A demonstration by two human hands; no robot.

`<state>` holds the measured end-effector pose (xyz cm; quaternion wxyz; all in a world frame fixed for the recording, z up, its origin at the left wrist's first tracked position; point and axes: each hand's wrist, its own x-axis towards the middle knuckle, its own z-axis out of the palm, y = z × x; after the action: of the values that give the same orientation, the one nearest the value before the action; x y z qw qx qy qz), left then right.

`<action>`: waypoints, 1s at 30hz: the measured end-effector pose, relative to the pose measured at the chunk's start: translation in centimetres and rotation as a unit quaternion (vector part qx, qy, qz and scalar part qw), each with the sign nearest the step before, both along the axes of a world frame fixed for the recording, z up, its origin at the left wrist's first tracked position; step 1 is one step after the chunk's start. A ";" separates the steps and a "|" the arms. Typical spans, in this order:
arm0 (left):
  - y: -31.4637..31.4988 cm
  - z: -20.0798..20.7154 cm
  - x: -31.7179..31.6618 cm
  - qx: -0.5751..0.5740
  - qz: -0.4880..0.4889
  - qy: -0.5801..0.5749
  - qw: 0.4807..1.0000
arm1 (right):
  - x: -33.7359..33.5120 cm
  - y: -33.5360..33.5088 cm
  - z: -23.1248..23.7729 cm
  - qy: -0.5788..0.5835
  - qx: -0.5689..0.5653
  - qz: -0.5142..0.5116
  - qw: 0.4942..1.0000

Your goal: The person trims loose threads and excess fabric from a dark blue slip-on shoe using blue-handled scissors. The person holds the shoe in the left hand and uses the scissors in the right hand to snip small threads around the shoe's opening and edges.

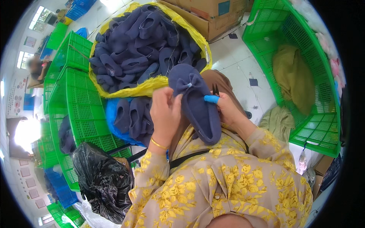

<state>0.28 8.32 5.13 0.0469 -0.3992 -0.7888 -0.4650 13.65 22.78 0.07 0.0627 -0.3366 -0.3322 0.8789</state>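
Note:
A navy fabric slipper (199,114) with a bow on its upper is held before my lap, toe pointing away from me. My right hand (228,110), blue tape round its thumb, grips the slipper's right side. Dark pointed blades (215,90), like those of thread snips, stick up from the same hand. My left hand (166,114) is at the slipper's left edge, just below the bow. Its fingers are curled together; anything pinched in them is too small to make out. A yellow bangle (158,144) circles the left wrist.
Ahead stands a yellow sack (152,91) heaped with navy slippers. More slippers sit in a blue bag (111,117) below it. Green crates (89,125) line the left, beside a black plastic bag (102,178). At right a green crate (262,34) holds olive cloth. A cardboard box (213,19) stands behind.

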 end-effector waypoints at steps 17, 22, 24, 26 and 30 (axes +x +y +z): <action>-6.7 2.2 1.0 -0.053 -0.049 -0.198 0.978 | 3.6 3.3 -0.3 -0.006 0.052 -0.058 0.997; -16.1 9.5 -12.0 0.065 0.355 0.003 0.932 | 9.1 8.3 -1.6 0.009 0.091 -0.164 0.982; -20.5 12.7 -14.4 0.191 0.447 0.069 0.871 | 10.7 9.9 -2.5 0.003 0.087 -0.191 0.978; -21.6 13.6 -14.7 0.220 0.502 0.081 0.832 | 11.7 10.0 -1.5 -0.027 0.102 -0.232 0.967; -18.8 5.4 -13.6 0.111 0.380 0.014 0.918 | 15.5 12.5 -1.1 -0.022 0.102 -0.286 0.952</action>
<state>-13.27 -10.44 10.52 0.2752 -0.0681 -0.8238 -0.4909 29.11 35.27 -1.08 0.3386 -0.4286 -0.3112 0.7777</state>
